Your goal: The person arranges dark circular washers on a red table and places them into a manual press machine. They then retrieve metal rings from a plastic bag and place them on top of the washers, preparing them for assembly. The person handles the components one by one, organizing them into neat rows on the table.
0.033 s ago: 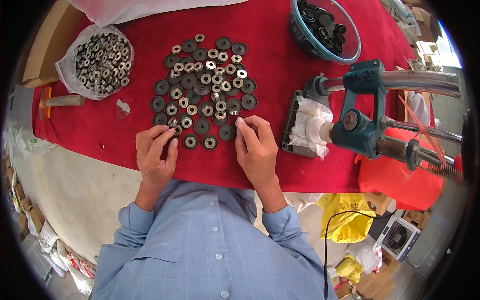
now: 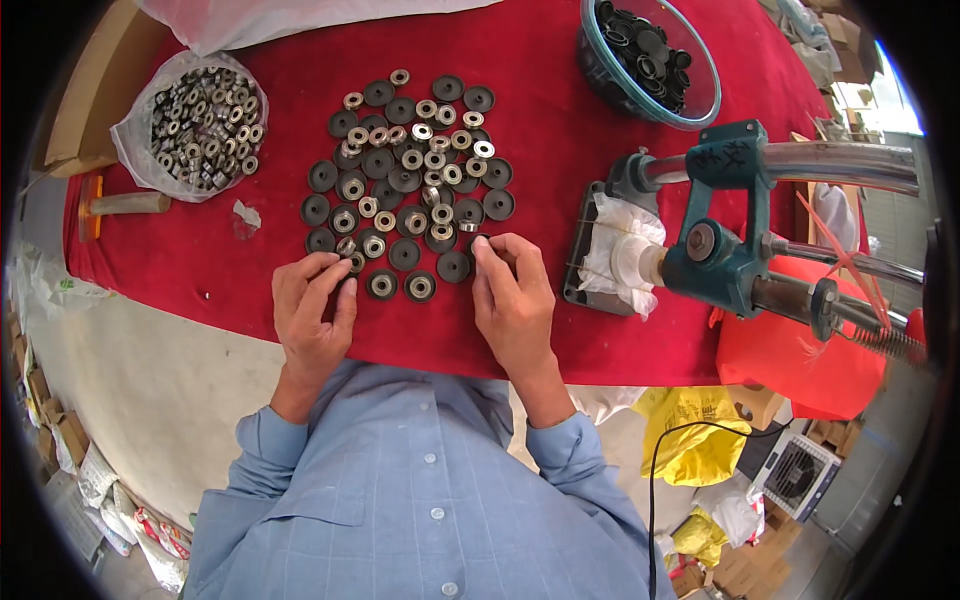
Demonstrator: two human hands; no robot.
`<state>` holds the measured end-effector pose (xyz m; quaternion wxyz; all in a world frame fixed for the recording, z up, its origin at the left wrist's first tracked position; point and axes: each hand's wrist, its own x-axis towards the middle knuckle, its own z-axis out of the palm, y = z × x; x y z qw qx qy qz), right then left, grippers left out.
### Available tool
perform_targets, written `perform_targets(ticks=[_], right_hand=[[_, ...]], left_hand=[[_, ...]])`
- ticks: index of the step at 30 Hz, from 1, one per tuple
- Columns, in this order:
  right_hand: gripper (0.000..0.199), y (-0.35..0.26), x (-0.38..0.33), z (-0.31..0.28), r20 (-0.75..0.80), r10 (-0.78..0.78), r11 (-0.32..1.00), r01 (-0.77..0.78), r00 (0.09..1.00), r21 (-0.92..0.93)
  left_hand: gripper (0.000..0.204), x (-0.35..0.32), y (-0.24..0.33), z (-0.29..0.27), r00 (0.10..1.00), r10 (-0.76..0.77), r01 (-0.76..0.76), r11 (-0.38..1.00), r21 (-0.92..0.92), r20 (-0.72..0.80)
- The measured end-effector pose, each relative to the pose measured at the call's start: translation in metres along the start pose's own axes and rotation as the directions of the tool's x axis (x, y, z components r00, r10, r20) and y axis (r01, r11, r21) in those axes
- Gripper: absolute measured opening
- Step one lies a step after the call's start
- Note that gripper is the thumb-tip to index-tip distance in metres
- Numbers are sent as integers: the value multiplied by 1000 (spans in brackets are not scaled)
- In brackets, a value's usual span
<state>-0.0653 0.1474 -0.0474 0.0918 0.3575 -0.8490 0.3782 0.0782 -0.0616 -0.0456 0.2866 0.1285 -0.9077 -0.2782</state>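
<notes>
Many round black caps point(image 2: 404, 254) lie in a loose cluster on a red cloth, with steel ball bearings point(image 2: 442, 212) on and among them. Some bearings sit inside caps, such as the front bearing point(image 2: 420, 288). My left hand point(image 2: 312, 312) is at the cluster's near left corner, fingers bent and thumb drawn toward them, against a steel bearing point(image 2: 357, 262); what they pinch is mostly hidden. At the near right edge, the bent fingers of my right hand point(image 2: 515, 295) pinch a black cap point(image 2: 478, 242), largely covered by the fingertips.
A clear bag of bearings point(image 2: 205, 125) stands far left, beside a wooden-handled hammer point(image 2: 130, 203) and a cardboard box point(image 2: 95, 95). A bowl of black rings point(image 2: 655, 60) is far right. The green hand press point(image 2: 715, 220) stands right, its base wrapped in white plastic point(image 2: 615, 250).
</notes>
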Motion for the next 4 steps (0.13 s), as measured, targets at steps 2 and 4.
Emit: perform_targets(ticks=[2, 4], right_hand=[[38, 0, -6, 0, 15, -11, 999, 12, 1000, -49], [42, 0, -14, 0, 43, -22, 992, 27, 999, -120]], left_hand=[[31, 3, 0, 1, 999, 20, -21, 999, -33, -27], [32, 3, -1, -1, 999, 22, -23, 999, -41, -41]])
